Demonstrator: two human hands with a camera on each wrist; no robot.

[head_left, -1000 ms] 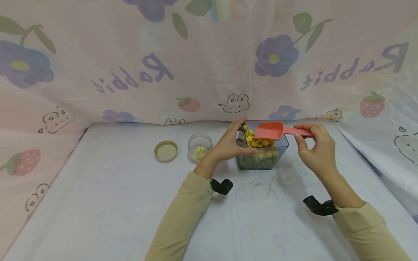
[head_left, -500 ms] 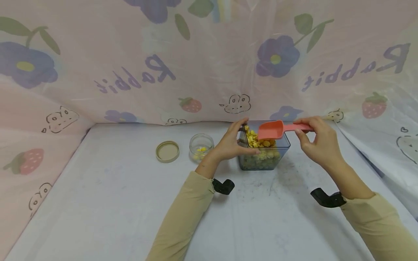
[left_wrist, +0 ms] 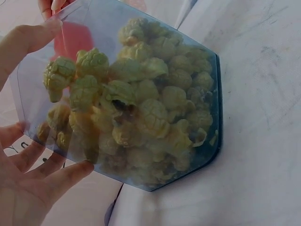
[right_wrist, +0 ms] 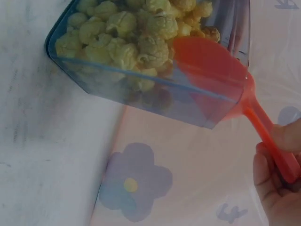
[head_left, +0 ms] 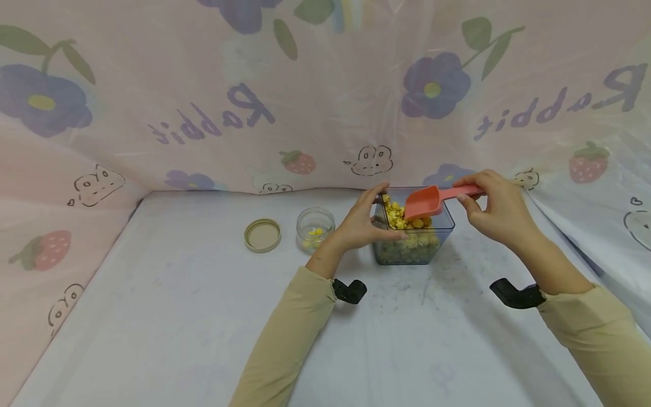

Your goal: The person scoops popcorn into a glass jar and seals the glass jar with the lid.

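Observation:
A clear bluish square container (head_left: 442,240) of yellow popcorn (head_left: 394,212) stands on the table. My left hand (head_left: 356,224) grips its left side, with the thumb along the near wall and the fingers round the far side, as the left wrist view shows. My right hand (head_left: 500,212) pinches the handle of a coral-red scoop (head_left: 424,202) between thumb and fingers. The scoop's bowl dips inside the container's rim, its front edge against the popcorn; in the right wrist view the scoop (right_wrist: 211,66) shows partly through the clear wall.
Left of the container stands a small clear glass jar (head_left: 315,221) with a few yellow pieces at the bottom. A round gold-rimmed lid (head_left: 262,235) lies beside it. A printed curtain (head_left: 325,113) hangs close behind the white table (head_left: 178,305).
The scoop has shifted slightly right and tipped, its front edge lower and its handle higher. My right hand and forearm have risen and moved right. My left hand keeps its grip.

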